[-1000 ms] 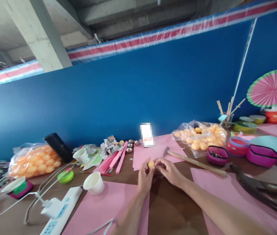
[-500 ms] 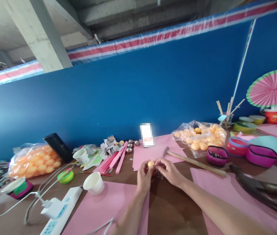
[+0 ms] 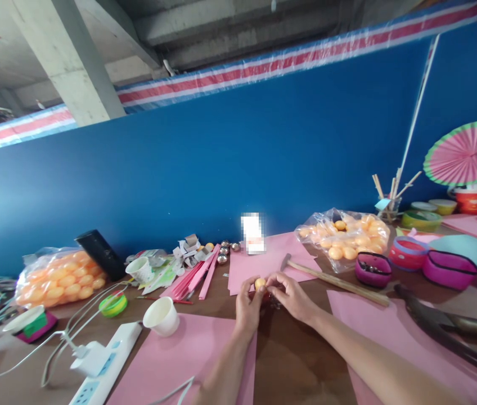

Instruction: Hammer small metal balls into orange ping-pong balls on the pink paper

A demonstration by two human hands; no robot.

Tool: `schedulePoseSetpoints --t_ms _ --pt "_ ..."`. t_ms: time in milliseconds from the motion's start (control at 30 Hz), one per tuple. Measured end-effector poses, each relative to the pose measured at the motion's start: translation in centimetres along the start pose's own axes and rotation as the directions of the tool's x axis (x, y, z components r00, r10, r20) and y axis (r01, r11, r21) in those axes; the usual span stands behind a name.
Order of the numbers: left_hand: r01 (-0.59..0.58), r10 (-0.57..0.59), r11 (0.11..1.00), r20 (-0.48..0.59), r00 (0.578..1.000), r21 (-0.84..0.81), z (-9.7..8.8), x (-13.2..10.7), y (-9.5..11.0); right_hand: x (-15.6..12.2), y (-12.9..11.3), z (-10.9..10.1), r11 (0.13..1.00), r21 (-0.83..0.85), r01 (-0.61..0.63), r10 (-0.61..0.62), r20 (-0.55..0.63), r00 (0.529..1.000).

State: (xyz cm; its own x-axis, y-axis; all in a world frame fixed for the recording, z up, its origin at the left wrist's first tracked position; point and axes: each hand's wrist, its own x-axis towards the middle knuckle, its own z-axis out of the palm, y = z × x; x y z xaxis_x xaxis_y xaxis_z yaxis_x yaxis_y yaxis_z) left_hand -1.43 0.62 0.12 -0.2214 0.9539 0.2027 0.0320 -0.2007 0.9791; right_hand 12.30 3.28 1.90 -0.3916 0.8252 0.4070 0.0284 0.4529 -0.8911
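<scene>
My left hand [image 3: 247, 308] holds a small orange ball [image 3: 260, 283] between thumb and fingers, above the brown table. Close against it on the right, the thumb and fingers of my right hand [image 3: 292, 296] are pinched together beside the ball. Whatever they grip is too small or hidden to make out. Under my right fingers lies something small and shiny [image 3: 276, 304], partly covered. Just beyond the hands is a pink paper sheet [image 3: 242, 275], with a wooden-handled hammer [image 3: 340, 280] lying across its right side.
Bags of orange balls stand at right [image 3: 348, 253] and left [image 3: 65, 284]. A white cup [image 3: 161, 316] and a power strip [image 3: 107, 368] are at left. Pink strips [image 3: 190, 281] and metal balls [image 3: 222, 259] lie behind. Magenta containers [image 3: 449, 270] and a dark curved tool [image 3: 445, 323] are at right.
Almost nothing differs. Both hands keep their place, and the orange ball has shifted or turned very slightly in the left fingers.
</scene>
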Motion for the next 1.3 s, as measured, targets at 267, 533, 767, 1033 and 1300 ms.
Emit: schedulePoseSetpoints --t_ms 267,533,767,1033,1300 --pt "-0.021 0.021 1.0 -0.016 1.0 0.005 0.0 0.11 0.14 -0.02 -0.06 0.02 1.0 -0.006 0.02 -0.02 -0.02 1.0" --pt "-0.041 0.041 0.999 -0.021 0.999 -0.006 -0.12 0.41 -0.26 0.09 0.09 0.01 1.0 0.006 0.005 -0.005 -0.014 1.0" --pt "-0.011 0.008 0.999 -0.056 0.998 -0.041 -0.28 0.55 -0.68 -0.02 -0.25 0.06 1.0 0.002 0.003 -0.003 -0.001 1.0" --pt "0.025 -0.029 0.997 -0.067 0.997 -0.067 -0.5 0.45 -0.67 -0.09 -0.56 0.12 1.0 0.012 0.005 -0.005 -0.001 1.0" --pt "0.042 -0.051 0.99 -0.065 0.997 -0.136 -0.35 0.36 -0.24 -0.18 -0.66 0.2 1.0 0.014 -0.006 0.006 -0.001 1.0"
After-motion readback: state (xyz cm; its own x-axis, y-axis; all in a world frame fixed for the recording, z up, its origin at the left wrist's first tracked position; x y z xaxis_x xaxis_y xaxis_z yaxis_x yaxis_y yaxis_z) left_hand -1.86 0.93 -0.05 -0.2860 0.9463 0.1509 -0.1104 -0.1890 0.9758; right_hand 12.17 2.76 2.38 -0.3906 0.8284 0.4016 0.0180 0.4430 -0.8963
